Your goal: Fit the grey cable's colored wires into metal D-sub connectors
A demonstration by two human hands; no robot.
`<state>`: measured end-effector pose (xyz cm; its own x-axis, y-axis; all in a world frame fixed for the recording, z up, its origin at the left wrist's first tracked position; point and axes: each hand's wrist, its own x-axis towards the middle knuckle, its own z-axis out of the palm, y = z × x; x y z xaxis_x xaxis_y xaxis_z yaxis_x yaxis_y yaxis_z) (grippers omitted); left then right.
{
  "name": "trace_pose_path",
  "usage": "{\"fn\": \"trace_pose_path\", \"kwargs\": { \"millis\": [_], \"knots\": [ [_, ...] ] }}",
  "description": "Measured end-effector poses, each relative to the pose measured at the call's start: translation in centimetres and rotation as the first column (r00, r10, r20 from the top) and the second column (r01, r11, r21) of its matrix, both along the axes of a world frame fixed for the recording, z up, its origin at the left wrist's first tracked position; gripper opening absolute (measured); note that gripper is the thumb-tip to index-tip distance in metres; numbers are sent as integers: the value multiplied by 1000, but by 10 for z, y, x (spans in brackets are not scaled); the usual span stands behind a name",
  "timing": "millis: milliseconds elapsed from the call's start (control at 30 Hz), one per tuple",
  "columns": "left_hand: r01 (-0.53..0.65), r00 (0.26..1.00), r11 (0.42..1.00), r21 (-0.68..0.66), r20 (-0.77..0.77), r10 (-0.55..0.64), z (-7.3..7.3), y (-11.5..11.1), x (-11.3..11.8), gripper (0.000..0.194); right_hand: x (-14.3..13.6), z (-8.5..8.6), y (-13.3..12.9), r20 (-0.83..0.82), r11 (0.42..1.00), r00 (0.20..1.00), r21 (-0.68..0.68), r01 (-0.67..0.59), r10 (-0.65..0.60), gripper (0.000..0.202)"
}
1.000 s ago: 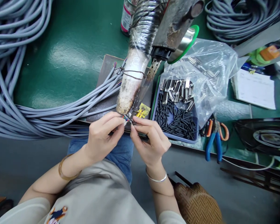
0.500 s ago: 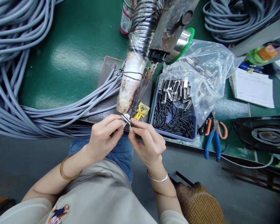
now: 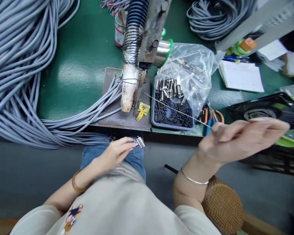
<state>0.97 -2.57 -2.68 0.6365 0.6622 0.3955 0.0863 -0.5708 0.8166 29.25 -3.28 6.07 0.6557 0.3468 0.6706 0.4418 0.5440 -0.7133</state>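
My left hand (image 3: 115, 152) is closed, pinching a metal multi-pin connector (image 3: 140, 142) with coloured wires at its back, just off the table's front edge above my lap. Out to the right, my right hand (image 3: 237, 141) is raised and somewhat blurred, its thumb and forefinger closed on a thin silvery solder wire (image 3: 176, 110). That wire runs taut from beside the soldering iron (image 3: 138, 94) across the blue tray to my fingers. The iron points downward from a clamp, next to a taped extraction hose (image 3: 130, 85). A solder spool (image 3: 161, 54) with green rims sits behind.
The blue tray (image 3: 172, 126) holds black sleeves (image 3: 170, 112) and metal connectors (image 3: 169, 87), with a clear plastic bag (image 3: 198, 62) behind. Grey cables (image 3: 73, 123) crowd the left. Pliers (image 3: 208, 125), paper (image 3: 242, 76) and a dark fan-like object (image 3: 262, 109) lie right.
My right hand has swung away from the connector to the far right, drawing the solder wire out. My left hand has lowered the connector from the iron's tip toward my lap.
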Motion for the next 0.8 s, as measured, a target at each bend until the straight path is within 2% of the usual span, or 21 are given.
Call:
{"fn": "trace_pose_path", "kwargs": {
  "millis": [67, 133, 167, 233, 300, 367, 400, 467, 600, 700, 800],
  "knots": [
    [-22, 998, 998, 57, 66, 18, -2, -8, 2, 22, 13, 14, -8, 44, 985, 997, -161, -59, 67, 29],
    [-17, 995, 1000, 13, 100, 15, 3, -14, 5, 17, 16, 24, -17, 247, 930, 961, -367, -26, 124, 30],
    [-13, 995, 999, -42, 98, 17, 7, -16, 5, 16, 16, 26, -20, 389, 874, 904, -484, 38, 176, 29],
    [-27, 997, 977, -212, 67, 42, 16, -17, 5, 17, 14, 23, -18, 633, 709, 696, -658, 253, 339, 24],
    [-47, 997, 893, -447, 39, 73, 23, -13, 5, 23, 14, 13, -7, 723, 545, 489, -690, 476, 489, 23],
    [-62, 991, 752, -656, 48, 124, 26, -6, 3, 24, 15, 0, 9, 709, 422, 402, -683, 597, 579, 22],
    [-68, 985, 687, -724, 61, 161, 26, -1, 1, 24, 16, -5, 18, 699, 391, 395, -683, 617, 597, 22],
    [-99, 961, 612, -784, 84, 263, 25, 9, -5, 27, 17, -13, 33, 684, 382, 418, -702, 601, 598, 21],
    [-166, 899, 542, -823, 99, 427, 23, 21, -20, 31, 18, -19, 53, 621, 401, 479, -776, 486, 621, 15],
    [-163, 888, 516, -841, 103, 448, 25, 22, -24, 31, 20, -22, 57, 596, 396, 502, -798, 453, 627, 10],
    [-127, 904, 510, -851, 113, 413, 27, 19, -18, 32, 20, -26, 53, 608, 394, 514, -789, 471, 605, 12]
  ]
}}
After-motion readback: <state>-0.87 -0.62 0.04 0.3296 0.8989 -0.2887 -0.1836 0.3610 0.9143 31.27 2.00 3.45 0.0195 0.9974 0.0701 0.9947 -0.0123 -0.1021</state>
